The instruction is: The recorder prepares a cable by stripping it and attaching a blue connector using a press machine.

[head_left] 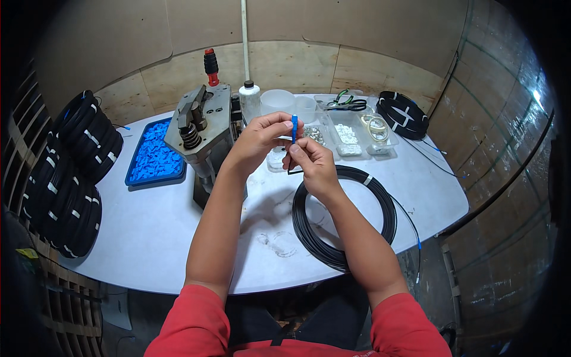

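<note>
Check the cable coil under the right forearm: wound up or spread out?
Wound up: the coil forms a ring on the table, with a white tie on it. One cable end trails off its right.

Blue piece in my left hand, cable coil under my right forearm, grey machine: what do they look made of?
Blue piece: probably plastic, smooth and evenly coloured. Cable coil: likely plastic or rubber sheathing, smooth black, in round loops. Grey machine: apparently metal, dull, with drilled holes and a spring.

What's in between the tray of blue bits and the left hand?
In the head view, a metal machine stands between the blue tray and the left hand.
</note>
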### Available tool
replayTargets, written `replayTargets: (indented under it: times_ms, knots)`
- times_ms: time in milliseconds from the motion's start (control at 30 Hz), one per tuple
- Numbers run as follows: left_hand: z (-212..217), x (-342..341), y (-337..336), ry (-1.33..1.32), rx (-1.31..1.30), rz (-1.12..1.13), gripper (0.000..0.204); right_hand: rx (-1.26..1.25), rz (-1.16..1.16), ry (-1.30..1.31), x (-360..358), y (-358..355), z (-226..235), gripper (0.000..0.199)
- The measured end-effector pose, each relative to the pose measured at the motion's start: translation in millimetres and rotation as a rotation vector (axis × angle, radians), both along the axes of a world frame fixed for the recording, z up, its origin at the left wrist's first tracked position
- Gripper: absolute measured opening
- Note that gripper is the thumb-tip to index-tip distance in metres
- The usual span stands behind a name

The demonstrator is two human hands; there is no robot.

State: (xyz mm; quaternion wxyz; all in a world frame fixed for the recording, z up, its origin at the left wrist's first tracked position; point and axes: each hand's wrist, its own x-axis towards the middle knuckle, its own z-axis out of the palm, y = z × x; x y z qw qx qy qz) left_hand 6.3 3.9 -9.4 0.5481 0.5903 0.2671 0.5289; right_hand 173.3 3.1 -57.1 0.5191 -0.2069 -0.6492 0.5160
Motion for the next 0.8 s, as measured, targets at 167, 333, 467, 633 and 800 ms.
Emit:
replayTargets:
  times_ms: [167, 333, 467, 633, 800]
  knots:
    - [-2.5, -1.5, 1.8, 0.003, -0.004, -0.007, 0.023, -0.003, 0.001, 0.000, -0.1, 0.4, -0.9, 0.019]
    - [0.5, -1.6, 0.5, -0.017, -0.009, -0.012, 0.023, 0.013, 0.005, -0.005, -0.2, 0.0, -0.1, 0.018]
    - [-3.2, -1.5, 2.9, -0.037, -0.003, -0.035, 0.023, 0.015, 0.005, -0.004, 0.1, 0.5, -1.4, 0.018]
    - [-4.8, 4.7, 5.6, -0.091, -0.059, 0.081, 0.025, 0.002, -0.135, 0.107, -1.4, 0.6, -0.9, 0.018]
    - [-46.0, 6.0, 28.0, 0.688, 0.319, 0.559, 0.029, -0.010, -0.228, 0.173, 0.6, 1.8, 2.1, 0.018]
